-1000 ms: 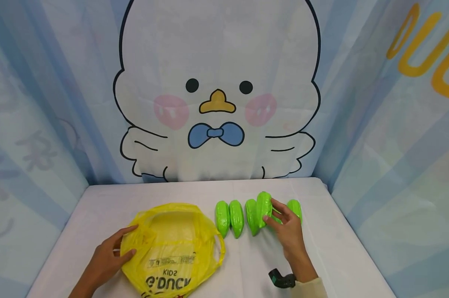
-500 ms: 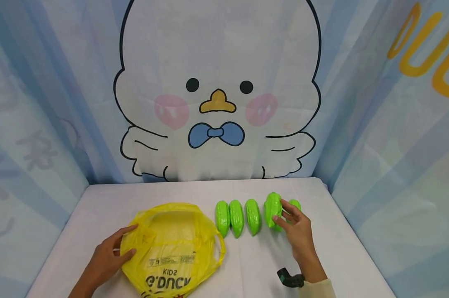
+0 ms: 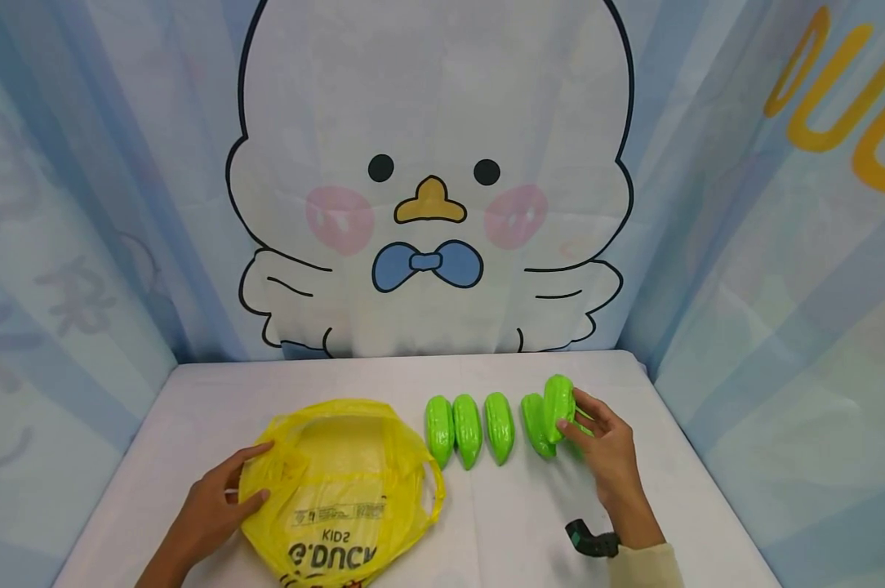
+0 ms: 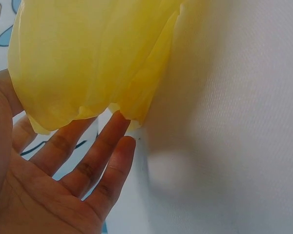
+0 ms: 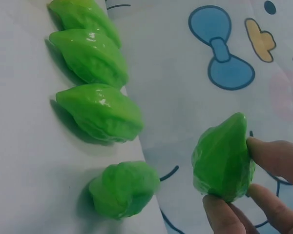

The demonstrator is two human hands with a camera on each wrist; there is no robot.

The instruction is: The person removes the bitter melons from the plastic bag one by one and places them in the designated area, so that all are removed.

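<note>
My right hand pinches a shiny green toy bitter melon, bumpy and tapered, between thumb and fingertips. In the right wrist view the held bitter melon is raised, its pointed end up. Several matching ones lie in a row, including a bitter melon just left of the held one; another shows partly behind my fingers. My left hand holds the left side of a yellow plastic bag. In the left wrist view the bag hides some fingertips; the fingers are loosely bent.
White cloth covers the table. Three more bitter melons stand nearest the bag, one of them a bitter melon close to its handle loop. A black curved wrist piece sticks out from my right wrist. Printed curtains enclose the back and sides.
My right hand has moved rightward along the row with the bitter melon, uncovering ones it hid before and now partly covering the rightmost. The left hand and bag have stayed put.
</note>
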